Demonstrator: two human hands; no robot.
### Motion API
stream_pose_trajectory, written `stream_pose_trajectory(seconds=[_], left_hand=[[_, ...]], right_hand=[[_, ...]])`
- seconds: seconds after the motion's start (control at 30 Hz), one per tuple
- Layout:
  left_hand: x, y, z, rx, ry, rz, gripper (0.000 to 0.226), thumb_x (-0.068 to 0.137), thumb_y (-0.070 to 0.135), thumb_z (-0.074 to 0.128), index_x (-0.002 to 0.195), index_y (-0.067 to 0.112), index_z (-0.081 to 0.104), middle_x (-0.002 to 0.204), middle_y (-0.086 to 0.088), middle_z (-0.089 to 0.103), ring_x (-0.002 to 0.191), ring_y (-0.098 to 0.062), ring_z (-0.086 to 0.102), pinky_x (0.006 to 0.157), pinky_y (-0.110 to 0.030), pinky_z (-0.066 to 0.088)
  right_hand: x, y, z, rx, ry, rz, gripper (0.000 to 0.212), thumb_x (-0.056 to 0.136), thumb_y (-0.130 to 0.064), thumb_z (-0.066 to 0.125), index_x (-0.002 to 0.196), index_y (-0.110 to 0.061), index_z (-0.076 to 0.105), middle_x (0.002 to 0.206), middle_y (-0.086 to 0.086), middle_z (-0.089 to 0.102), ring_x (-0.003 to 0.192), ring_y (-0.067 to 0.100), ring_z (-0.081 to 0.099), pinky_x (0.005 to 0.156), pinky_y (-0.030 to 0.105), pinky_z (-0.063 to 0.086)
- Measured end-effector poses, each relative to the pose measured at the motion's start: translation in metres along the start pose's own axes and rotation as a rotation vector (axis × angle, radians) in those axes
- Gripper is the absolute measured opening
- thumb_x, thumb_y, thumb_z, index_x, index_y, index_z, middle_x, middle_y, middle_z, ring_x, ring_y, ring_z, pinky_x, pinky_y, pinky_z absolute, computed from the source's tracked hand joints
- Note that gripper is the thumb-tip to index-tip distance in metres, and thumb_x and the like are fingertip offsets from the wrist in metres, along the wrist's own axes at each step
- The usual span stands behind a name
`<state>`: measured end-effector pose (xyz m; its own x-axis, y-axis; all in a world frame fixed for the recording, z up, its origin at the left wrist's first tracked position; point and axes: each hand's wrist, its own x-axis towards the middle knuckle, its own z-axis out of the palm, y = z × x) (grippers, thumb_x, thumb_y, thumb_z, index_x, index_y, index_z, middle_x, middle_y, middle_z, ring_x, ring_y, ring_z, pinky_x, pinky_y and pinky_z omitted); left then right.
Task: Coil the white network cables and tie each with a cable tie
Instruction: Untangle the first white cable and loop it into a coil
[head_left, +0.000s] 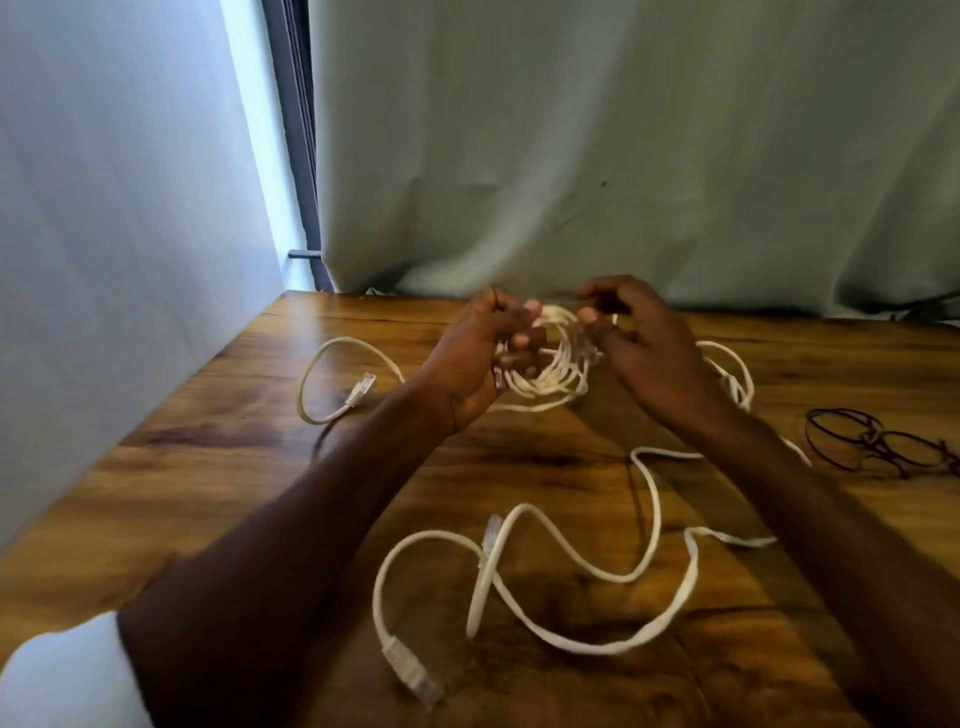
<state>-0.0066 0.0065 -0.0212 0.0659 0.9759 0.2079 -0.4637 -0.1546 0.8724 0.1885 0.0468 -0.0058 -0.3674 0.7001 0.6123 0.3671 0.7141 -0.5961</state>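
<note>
**White cable coil held between both hands, tail trailing to the right**

White network cable, wound into a small round coil (550, 369), hangs just above the brown wooden tabletop (208, 467), between the two hands and touching both. The left hand (478, 358) grips the coil's left side, fingers curled round the bundled loops. The right hand (639, 343) sits at the coil's upper right edge with fingers bent and thumb close to them; it seems to pinch a strand, though blur keeps that uncertain.

From the coil a loose length (737, 379) runs under and beyond the right wrist, so the slack still to wind lies on the right hand's side, and that hand is nearer to feed it in. Nearer the person than both hands, a second white flat cable (649, 551) sprawls uncoiled. Left of the left hand lies a white loop ending in a clear plug (358, 389). Thin black cable ties (878, 441) rest right of the right forearm, closest to that hand.
</note>
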Motion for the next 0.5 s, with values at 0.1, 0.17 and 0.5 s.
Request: stream_pose_trajectory(seconds=[0.1,0.17,0.5], left_hand=[[-0.007,0.014,0.018,-0.032,-0.102,0.056,0.021,0.107,0.011,0.051,0.088,0.017,0.044,0.069,0.000,0.044,0.049,-0.007,0.035,0.060,-0.029,0.040],[-0.013,0.023,0.028,-0.016,-0.156,0.086,0.022,0.108,0.011,0.049,0.088,0.017,0.043,0.069,0.000,0.042,0.051,-0.008,0.033,0.061,-0.030,0.041],[-0.030,0.030,0.044,0.150,-0.218,0.129,0.019,0.109,0.012,0.051,0.090,0.016,0.048,0.070,0.000,0.043,0.056,-0.010,0.031,0.065,-0.033,0.040]], right_hand=[[-0.033,-0.011,-0.043,-0.191,-0.038,0.016,0.029,0.103,-0.039,0.060,0.124,-0.022,0.070,0.123,-0.004,0.064,0.114,0.008,0.059,0.094,0.027,0.048],[-0.063,-0.017,-0.062,-0.334,-0.090,0.040,0.053,0.099,-0.064,0.048,0.132,-0.025,0.065,0.132,-0.003,0.061,0.123,0.012,0.056,0.100,0.033,0.046],[-0.138,-0.026,-0.029,-0.547,-0.454,0.373,0.090,0.078,-0.094,0.004,0.158,-0.053,0.017,0.174,-0.007,-0.003,0.160,0.028,-0.008,0.122,0.063,0.001]])
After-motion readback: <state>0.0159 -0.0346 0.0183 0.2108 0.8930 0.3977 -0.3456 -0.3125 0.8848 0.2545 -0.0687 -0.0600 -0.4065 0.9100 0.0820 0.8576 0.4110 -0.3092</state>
